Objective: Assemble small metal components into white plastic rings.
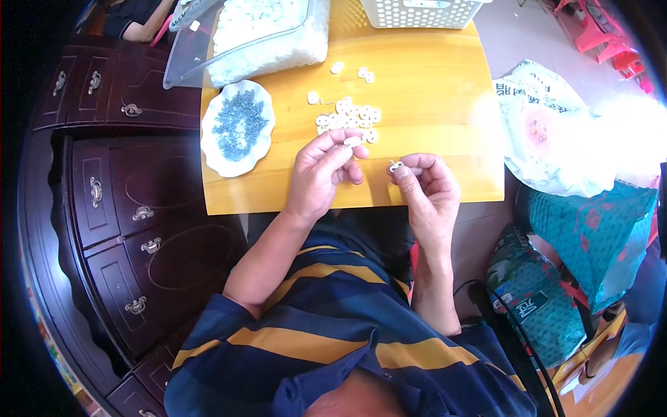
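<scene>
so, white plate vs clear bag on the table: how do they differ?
The white plate is shallow, open, and holds small blue-grey pieces; the clear bag is larger, soft, and stuffed with white pieces. The plate lies nearer the left hand. Both rest on the yellow table.

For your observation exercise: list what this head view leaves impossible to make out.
- Left hand: small white piece at its fingertips, mostly hidden by fingers.
- Right hand: tiny piece, too small to tell its shape.
- Basket: cut off by the top edge.
- Plate: blue bits too small to identify.
</scene>
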Demonstrator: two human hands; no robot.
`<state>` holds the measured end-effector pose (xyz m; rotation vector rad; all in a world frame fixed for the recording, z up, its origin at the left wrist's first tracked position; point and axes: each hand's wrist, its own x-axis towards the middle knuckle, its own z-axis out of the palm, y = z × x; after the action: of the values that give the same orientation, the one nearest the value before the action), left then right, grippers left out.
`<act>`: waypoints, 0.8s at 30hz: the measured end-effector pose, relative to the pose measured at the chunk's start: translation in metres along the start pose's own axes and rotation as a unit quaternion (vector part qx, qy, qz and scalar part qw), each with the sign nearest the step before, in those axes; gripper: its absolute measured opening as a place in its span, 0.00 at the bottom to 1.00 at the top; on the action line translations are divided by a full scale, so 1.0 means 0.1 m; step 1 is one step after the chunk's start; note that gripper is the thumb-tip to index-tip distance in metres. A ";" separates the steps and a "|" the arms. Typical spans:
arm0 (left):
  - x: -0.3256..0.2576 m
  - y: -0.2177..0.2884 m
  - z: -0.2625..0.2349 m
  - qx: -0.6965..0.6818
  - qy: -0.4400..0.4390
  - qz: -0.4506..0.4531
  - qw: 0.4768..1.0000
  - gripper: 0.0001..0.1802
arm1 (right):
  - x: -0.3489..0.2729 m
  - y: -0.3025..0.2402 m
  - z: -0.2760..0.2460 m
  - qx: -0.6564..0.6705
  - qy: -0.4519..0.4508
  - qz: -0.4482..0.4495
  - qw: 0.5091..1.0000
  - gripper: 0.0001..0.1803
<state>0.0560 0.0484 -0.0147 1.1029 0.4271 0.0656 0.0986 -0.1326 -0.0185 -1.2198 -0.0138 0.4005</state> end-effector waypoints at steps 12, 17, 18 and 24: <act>0.03 -0.03 -0.09 -0.050 -0.018 -0.052 0.997 0.16 | 0.00 -0.01 0.00 -0.001 0.003 0.003 1.000 0.07; -0.01 -0.02 -0.02 -0.002 0.007 -0.049 0.999 0.14 | 0.00 -0.01 0.01 -0.002 0.007 0.007 1.000 0.07; -0.01 -0.03 -0.01 -0.003 0.007 -0.048 0.999 0.14 | 0.00 -0.01 0.01 0.002 0.006 0.000 1.000 0.07; -0.13 -0.12 0.14 0.059 -0.029 -0.022 0.998 0.11 | 0.01 0.02 -0.01 -0.004 0.003 -0.015 1.000 0.07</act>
<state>0.0469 0.0270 -0.0160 1.2082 0.4070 -0.0302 0.0993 -0.1325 -0.0209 -1.2272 -0.0287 0.3718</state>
